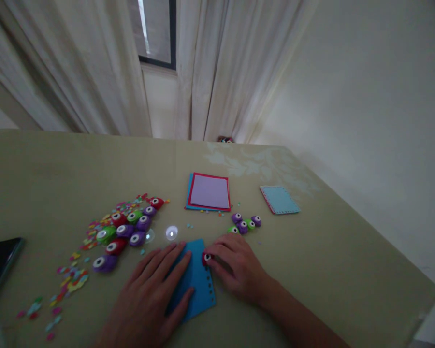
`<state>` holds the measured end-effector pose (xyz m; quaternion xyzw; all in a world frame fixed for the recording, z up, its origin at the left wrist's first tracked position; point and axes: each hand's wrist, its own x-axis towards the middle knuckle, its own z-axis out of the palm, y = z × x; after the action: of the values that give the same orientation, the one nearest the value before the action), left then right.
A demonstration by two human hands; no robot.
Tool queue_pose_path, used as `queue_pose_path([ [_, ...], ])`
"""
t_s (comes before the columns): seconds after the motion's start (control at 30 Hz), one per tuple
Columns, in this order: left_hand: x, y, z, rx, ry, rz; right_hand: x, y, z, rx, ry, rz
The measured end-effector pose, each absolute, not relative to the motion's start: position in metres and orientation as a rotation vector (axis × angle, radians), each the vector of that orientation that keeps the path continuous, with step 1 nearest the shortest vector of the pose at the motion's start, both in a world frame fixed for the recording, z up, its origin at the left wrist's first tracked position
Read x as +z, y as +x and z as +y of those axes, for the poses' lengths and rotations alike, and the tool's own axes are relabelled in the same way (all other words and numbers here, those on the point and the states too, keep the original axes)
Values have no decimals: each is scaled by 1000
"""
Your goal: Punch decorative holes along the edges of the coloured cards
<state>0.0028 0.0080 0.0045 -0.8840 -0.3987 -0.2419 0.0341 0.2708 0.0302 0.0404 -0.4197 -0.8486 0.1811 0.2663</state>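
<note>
A blue sheet of paper (199, 285) lies on the table, with a row of small holes along its right edge. My left hand (155, 285) rests flat on the sheet, fingers spread, and covers its left part. At the sheet's upper right edge, my right hand (235, 263) pinches a small red hole punch with an eye on top (206, 258). Just beyond that hand sits a group of purple and green eye-topped punches (242, 226). More punches in red, green and purple (125, 231) are clustered beyond my left hand.
Colourful paper bits (72, 280) are scattered at the left. A dark-screened device (0, 263) lies at the left edge. Stacked square sheets (210, 191) and a light blue square (280, 199) lie farther back. Two clear round pieces (171, 233) (150, 236) lie mid-table.
</note>
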Motion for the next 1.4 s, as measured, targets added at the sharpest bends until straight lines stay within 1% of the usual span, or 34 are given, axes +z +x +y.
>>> queue_pose_path([
  [0.1, 3, 3, 7, -720, -2719, -1255, 39, 275, 35, 323, -1282, -2223],
  [0.23, 2, 3, 7, -724, -2726, -1266, 35, 282, 41, -24, -1476, -2058],
  [0.3, 3, 3, 8, -720, -2746, -1254, 33, 283, 41, -123, -1480, -2011],
  [0.37, 4, 3, 9, -704, -2786, -1215, 32, 280, 40, -152, -1414, -2000],
  [0.47, 9, 4, 10, -670, -2871, -1120, 35, 266, 36, -93, -1288, -2028],
  [0.57, 14, 6, 9, -673, -2985, -1083, 46, 237, 41, 114, -1148, -2159],
  [0.7, 19, 9, 5, -600, -3191, -1207, 61, 179, 65, 391, -906, -2433],
  [0.8, 26, 9, 3, -456, -3353, -1284, 62, 141, 89, 419, -780, -2588],
  [0.9, 36, 9, 6, -388, -3438, -1259, 58, 127, 104, 392, -709, -2743],
  [1.0, 40, 9, 10, -400, -3435, -1222, 58, 143, 104, 378, -872, -2773],
  [1.2, 25, 4, 10, -491, -3338, -1138, 66, 219, 69, 287, -1581, -2704],
  [1.3, 16, 3, 7, -553, -3209, -1131, 62, 252, 43, 329, -1684, -2573],
  [1.4, 9, 3, 6, -639, -3041, -1133, 54, 272, 25, 473, -1670, -2410],
])
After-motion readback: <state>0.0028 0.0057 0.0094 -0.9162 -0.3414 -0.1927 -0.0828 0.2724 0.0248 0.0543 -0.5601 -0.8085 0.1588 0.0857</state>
